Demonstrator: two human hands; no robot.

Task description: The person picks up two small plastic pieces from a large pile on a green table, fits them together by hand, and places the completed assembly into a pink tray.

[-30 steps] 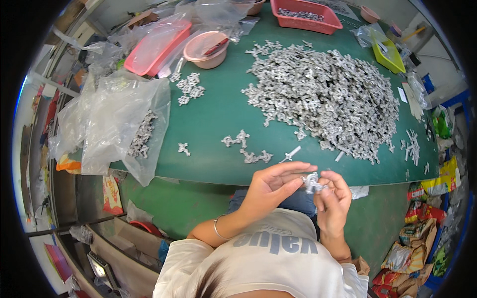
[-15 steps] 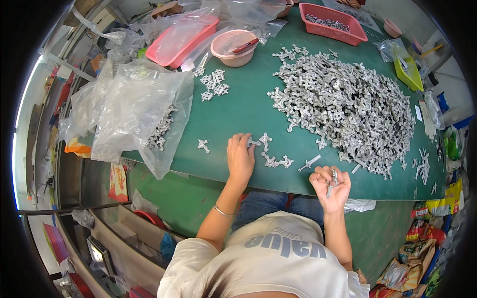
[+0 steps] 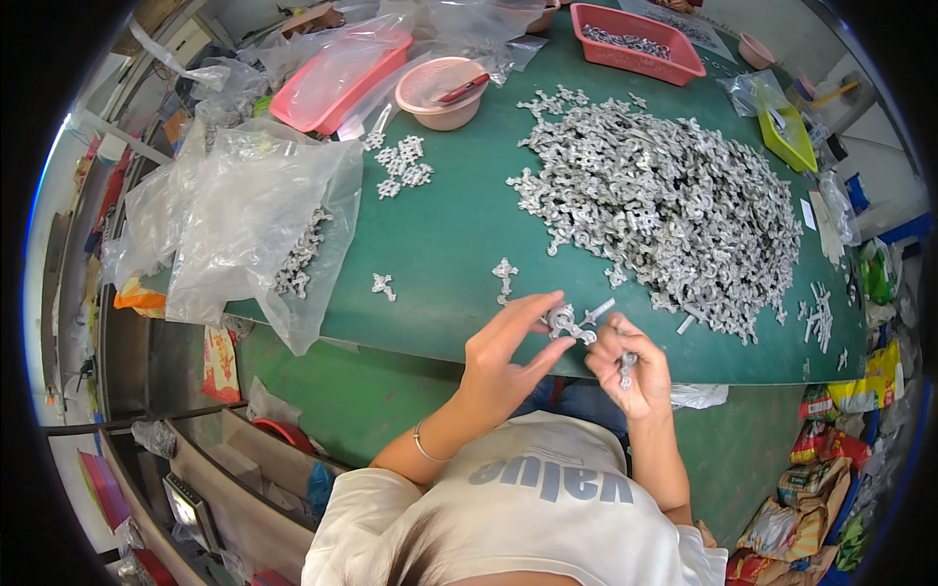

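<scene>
My left hand is in front of me at the near table edge, thumb and fingers closing around a grey metal casting with rounded lobes. Just beside it, my right hand is curled, fingers bent, with another small grey casting against its palm. The fingertips of the two hands almost meet. Behind them a rod-shaped grey piece appears to lie on the table. One cross-like casting rests beyond my left hand, and a further casting lies off to the left.
A large heap of grey castings covers the right of the green table. Clear plastic bags holding castings sit at left. Farther back are a pink bowl, a pink tray and a yellow-green basket.
My left hand has moved right from the loose castings and now has one between its fingers, close to my right hand. The right hand stays near its place, its casting still in the palm.
</scene>
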